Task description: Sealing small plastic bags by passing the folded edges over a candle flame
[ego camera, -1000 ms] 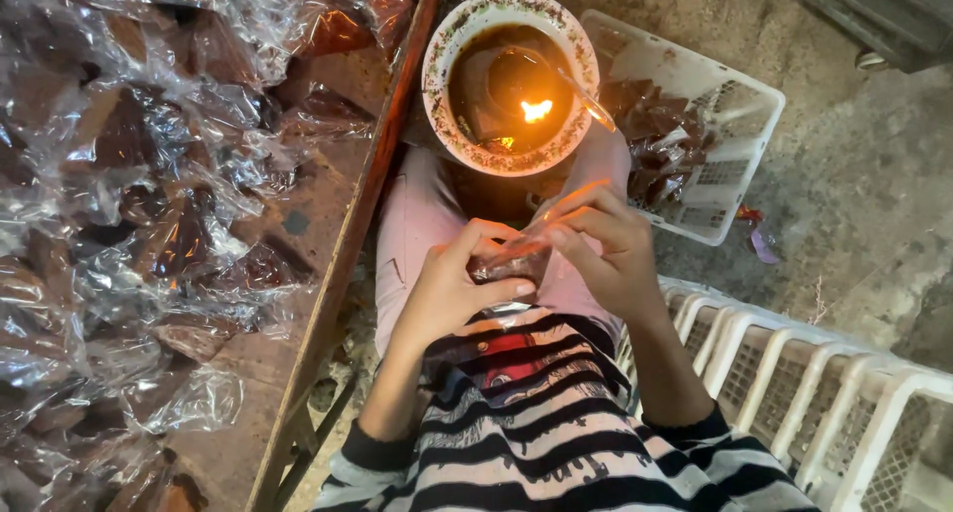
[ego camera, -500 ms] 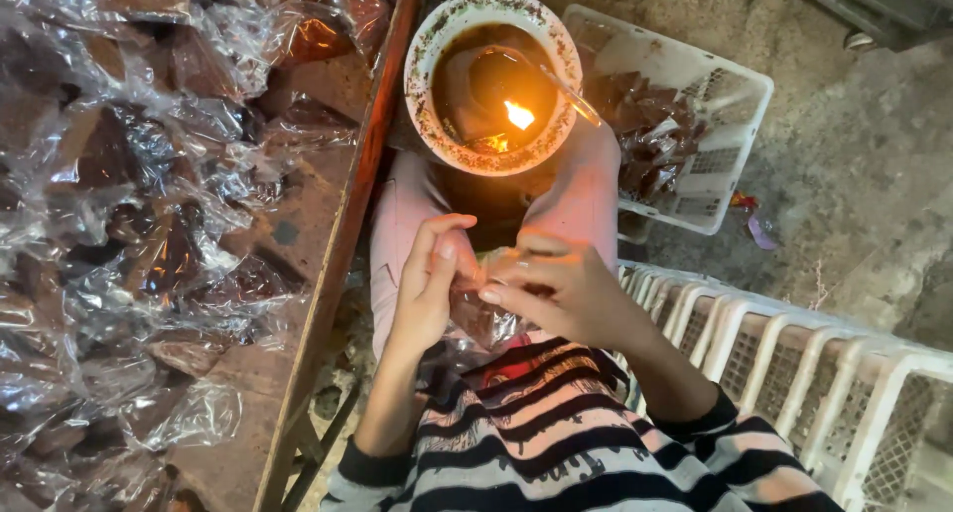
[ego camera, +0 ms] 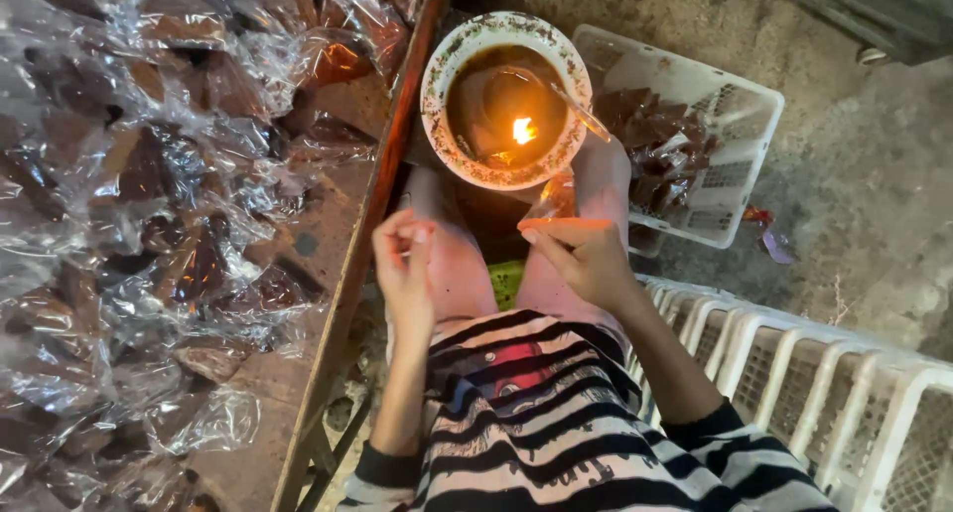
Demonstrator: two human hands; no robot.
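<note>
My right hand [ego camera: 584,258] pinches a small clear plastic packet [ego camera: 552,200] and an orange strip, holding them up toward the rim of a round bowl [ego camera: 445,63] that rests above my knees. Inside the bowl a small flame [ego camera: 522,130] burns in dark liquid, and a thin stick [ego camera: 576,105] leans over its right rim. My left hand [ego camera: 405,264] hovers over my left thigh with fingers loosely curled and holds nothing that I can see. The two hands are apart.
A wooden table [ego camera: 328,303] on my left is heaped with clear-wrapped brown pieces [ego camera: 149,194]. A white plastic basket [ego camera: 740,105] with more wrapped pieces stands on the ground right of the bowl. A white plastic crate [ego camera: 844,373] sits at my right side.
My hands were together in front of my chest working on the packet. Now they have separated, and the right hand has carried the packet up toward the bowl.
</note>
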